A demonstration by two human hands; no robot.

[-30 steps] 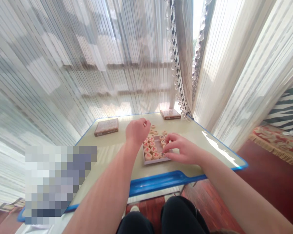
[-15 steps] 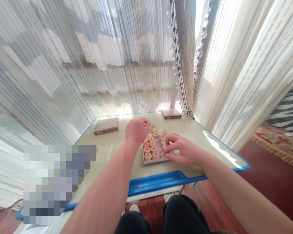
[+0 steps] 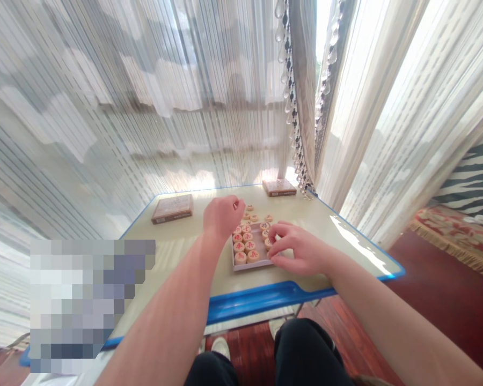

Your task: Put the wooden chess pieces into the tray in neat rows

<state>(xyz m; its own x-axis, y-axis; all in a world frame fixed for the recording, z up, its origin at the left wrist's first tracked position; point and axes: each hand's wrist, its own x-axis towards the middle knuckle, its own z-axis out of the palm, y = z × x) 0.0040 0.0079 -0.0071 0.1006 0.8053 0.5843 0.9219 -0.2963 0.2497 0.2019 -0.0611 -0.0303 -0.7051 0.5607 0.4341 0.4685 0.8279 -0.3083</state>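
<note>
A shallow open box [image 3: 261,264] of round wooden Chinese chess pieces stands on the table before me. Red-marked pieces [image 3: 248,237] fill its left side in two columns, and dark-marked pieces [image 3: 264,227] line its right side. My right hand [image 3: 295,248] reaches over the box's right edge, its curved fingers and thumb on a piece low in that right column, mostly hidden. My left hand [image 3: 224,215] hovers at the far left corner of the box with its fingers curled closed. What it holds, if anything, is hidden.
Several loose pieces [image 3: 254,218] lie on the table [image 3: 177,252] beyond the box. Flat boxes stand at the back left [image 3: 173,208] and the back right [image 3: 279,187]. A blue trough edge [image 3: 253,302] runs along the front. Curtains [image 3: 209,128] hang behind.
The view has shifted slightly, moving everything a little to the left. Both hands keep nearly the same positions over the box, and no piece has clearly moved.
</note>
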